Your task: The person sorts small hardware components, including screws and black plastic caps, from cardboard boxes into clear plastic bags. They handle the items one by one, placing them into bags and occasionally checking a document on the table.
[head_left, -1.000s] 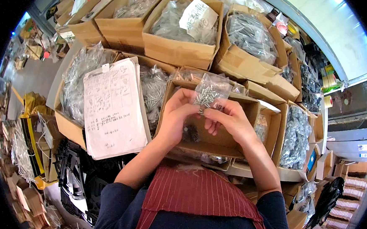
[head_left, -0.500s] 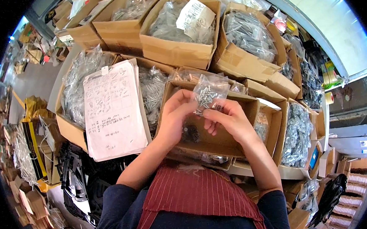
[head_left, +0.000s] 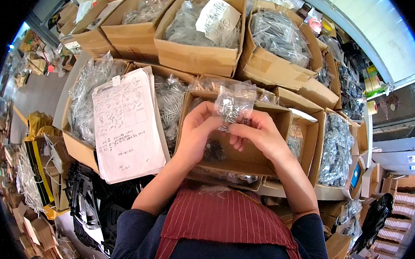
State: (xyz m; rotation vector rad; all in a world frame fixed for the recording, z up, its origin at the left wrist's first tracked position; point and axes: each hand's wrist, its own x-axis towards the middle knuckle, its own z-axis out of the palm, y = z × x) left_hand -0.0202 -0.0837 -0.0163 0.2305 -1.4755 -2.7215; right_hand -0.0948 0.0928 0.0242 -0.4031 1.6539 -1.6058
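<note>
With left hand (head_left: 199, 132) and right hand (head_left: 262, 134), pinching the bag (head_left: 234, 103) of screws (head_left: 229, 112) at twelve o'clock, above the box (head_left: 247, 158); probably light, soft and slippery, best gripped by its edges.

Cardboard boxes (head_left: 196, 54) crammed with bagged hardware (head_left: 334, 145) mark this as a parts workshop or storeroom.
</note>
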